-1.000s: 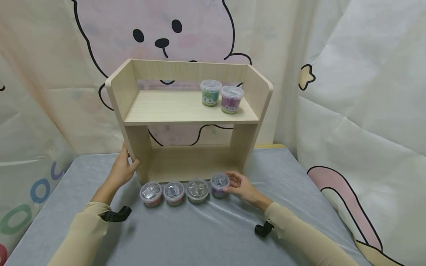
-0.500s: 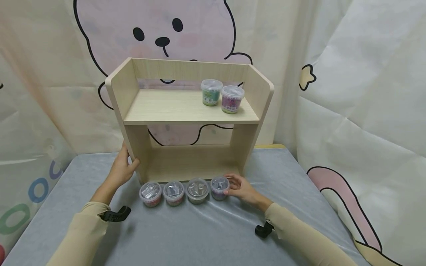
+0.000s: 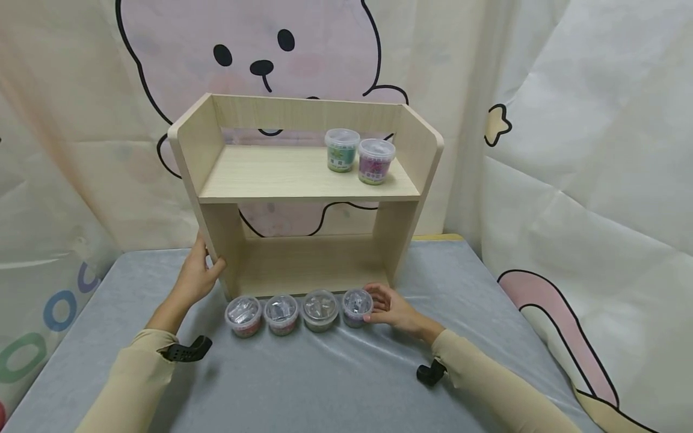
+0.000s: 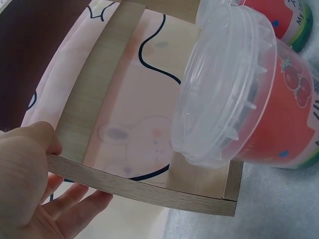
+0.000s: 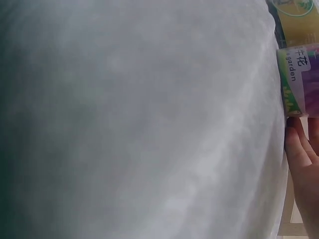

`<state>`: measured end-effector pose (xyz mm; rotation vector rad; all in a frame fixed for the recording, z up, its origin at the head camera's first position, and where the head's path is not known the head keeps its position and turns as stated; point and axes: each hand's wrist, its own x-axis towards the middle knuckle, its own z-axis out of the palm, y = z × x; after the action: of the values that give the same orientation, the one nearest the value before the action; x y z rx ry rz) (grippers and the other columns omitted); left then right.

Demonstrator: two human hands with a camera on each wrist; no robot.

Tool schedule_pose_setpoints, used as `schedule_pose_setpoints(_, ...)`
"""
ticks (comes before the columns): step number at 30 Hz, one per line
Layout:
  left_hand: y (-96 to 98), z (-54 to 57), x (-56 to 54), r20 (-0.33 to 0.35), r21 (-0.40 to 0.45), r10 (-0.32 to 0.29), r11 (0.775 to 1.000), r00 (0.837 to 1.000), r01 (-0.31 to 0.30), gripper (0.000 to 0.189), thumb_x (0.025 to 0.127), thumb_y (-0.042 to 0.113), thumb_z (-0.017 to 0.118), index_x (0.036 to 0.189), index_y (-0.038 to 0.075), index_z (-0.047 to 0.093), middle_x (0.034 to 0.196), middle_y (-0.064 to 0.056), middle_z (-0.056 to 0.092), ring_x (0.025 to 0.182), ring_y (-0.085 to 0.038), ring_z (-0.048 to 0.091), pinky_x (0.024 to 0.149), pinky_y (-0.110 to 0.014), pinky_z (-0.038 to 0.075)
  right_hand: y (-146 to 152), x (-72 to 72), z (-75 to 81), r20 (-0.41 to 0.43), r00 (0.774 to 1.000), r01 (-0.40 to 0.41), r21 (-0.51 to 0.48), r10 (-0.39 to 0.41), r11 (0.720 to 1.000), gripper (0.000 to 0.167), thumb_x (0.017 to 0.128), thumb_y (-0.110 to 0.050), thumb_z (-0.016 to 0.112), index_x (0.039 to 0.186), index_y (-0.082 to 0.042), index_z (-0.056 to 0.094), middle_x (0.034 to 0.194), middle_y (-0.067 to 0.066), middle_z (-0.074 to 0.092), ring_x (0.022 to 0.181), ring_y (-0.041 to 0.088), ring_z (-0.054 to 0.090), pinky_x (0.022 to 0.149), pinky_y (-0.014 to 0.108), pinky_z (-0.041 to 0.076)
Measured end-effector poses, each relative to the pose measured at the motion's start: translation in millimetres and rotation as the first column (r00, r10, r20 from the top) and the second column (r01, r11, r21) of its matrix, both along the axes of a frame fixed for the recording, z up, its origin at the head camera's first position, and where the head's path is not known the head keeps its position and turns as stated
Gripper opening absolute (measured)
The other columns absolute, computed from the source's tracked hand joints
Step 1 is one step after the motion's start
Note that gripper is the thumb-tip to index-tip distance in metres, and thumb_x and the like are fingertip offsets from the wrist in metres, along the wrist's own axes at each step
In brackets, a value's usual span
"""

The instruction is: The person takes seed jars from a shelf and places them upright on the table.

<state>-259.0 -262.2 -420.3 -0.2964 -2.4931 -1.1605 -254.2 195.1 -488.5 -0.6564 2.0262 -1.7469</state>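
My left hand (image 3: pixel 197 273) grips the left side panel of a pale wooden two-tier shelf (image 3: pixel 314 246). In the left wrist view the thumb lies over the edge of that panel, with the fingers on its outer side. My right hand (image 3: pixel 394 310) holds the right side of a lidded plastic cup (image 3: pixel 357 308) with a purple label; the thumb is in front and the fingers behind. The right wrist view shows fingertips against that purple cup (image 5: pixel 304 79). To its left stand a grey-looking cup (image 3: pixel 320 311) and two reddish cups, one of them far left (image 3: pixel 243 317).
A green-labelled cup (image 3: pixel 341 150) and a purple-labelled cup (image 3: pixel 376 161) stand on the upper tier at right. The table (image 3: pixel 303 385) has a grey-blue cloth. Behind hangs a printed curtain (image 3: pixel 449 72).
The purple cup on the table has shifted slightly toward me with my right hand, lining up with the other cups. My left hand stays on the shelf.
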Motion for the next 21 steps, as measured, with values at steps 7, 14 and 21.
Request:
schedule_pose_setpoints(7,-0.7,-0.9,0.5,0.004,0.003,0.004,1.0,1.0,-0.004,0.077,0.092,0.001,0.053,0.159,0.008,0.014,0.149,-0.037,0.038,0.129,-0.063,0.045,0.1,-0.078,0.038,2,-5.3,9.5,-0.065,0.998,0.003,0.068,0.001,0.998,0.059,0.099,-0.01,0.059,0.149,0.01,0.034,0.145,0.038,0.045,0.124,0.02,0.059,0.101,0.028,0.054)
schedule_pose_setpoints(14,-1.9,-1.4,-0.7,-0.003,0.0,0.006,1.0,1.0,-0.006,0.08,0.092,0.0,0.053,0.16,0.01,0.012,0.149,-0.037,0.038,0.129,-0.063,0.045,0.099,-0.079,0.039,3,-8.8,31.8,-0.137,0.99,0.051,0.124,-0.034,0.991,0.052,0.102,-0.014,0.053,0.144,0.013,0.039,0.139,0.039,0.05,0.123,0.031,0.062,0.103,0.05,0.054)
schedule_pose_setpoints(21,-0.4,-3.4,-0.3,-0.018,0.013,-0.004,1.0,1.0,0.005,0.079,0.091,-0.001,0.054,0.159,0.01,0.014,0.148,-0.037,0.039,0.128,-0.062,0.047,0.099,-0.076,0.041,4,-6.9,56.2,-0.171,0.985,0.03,0.117,-0.009,0.993,0.046,0.101,-0.009,0.051,0.141,0.012,0.043,0.138,0.042,0.047,0.125,0.054,0.055,0.103,0.06,0.051)
